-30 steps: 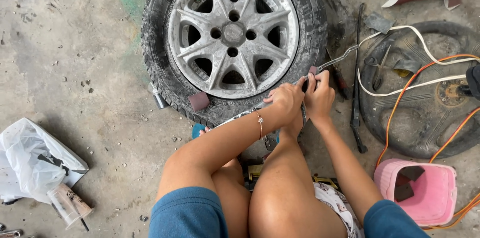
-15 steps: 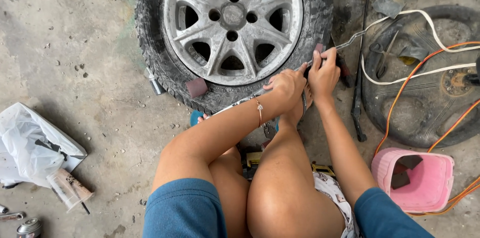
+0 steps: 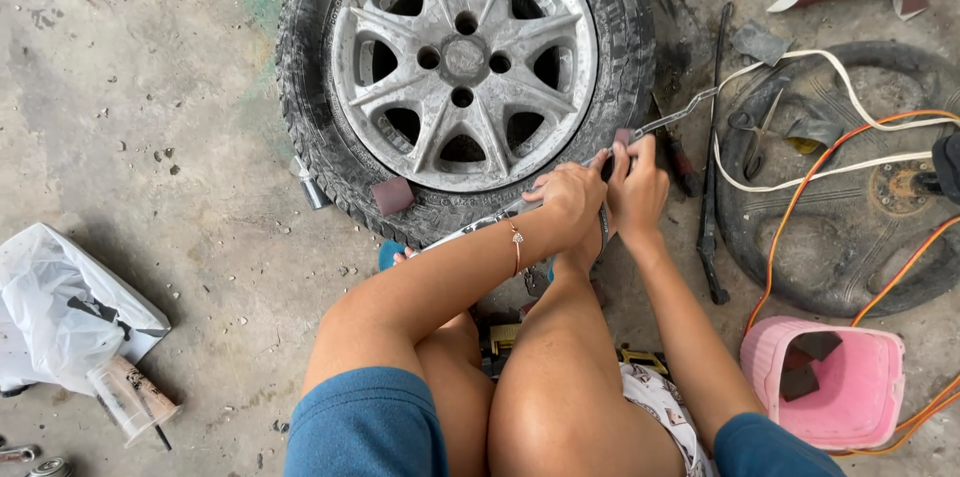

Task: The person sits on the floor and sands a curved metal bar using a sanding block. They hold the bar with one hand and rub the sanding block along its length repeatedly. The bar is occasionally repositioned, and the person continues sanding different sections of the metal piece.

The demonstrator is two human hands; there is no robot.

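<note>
A worn tyre [image 3: 330,152] on a silver alloy wheel [image 3: 463,59] lies flat on the concrete floor in front of my knees. Both my hands meet at its lower right edge. My left hand [image 3: 568,199], with a thin bracelet at the wrist, and my right hand [image 3: 638,189] are closed around a long thin metal tool [image 3: 685,113]. The tool runs slantwise under them across the sidewall. A small maroon pad [image 3: 392,195] rests on the tyre's near edge, and another bit of maroon [image 3: 622,136] shows just above my right fingers.
A dark round disc [image 3: 850,237] lies at the right under white and orange cables [image 3: 800,182], with a black bar [image 3: 712,187] beside it. A pink bucket [image 3: 830,382] stands at lower right. A white plastic bag [image 3: 60,307] and a cup [image 3: 130,399] are at the left.
My hands stay at the same spot on the tyre's edge, still on the tool. The view has shifted slightly, so the wheel sits higher in the picture.
</note>
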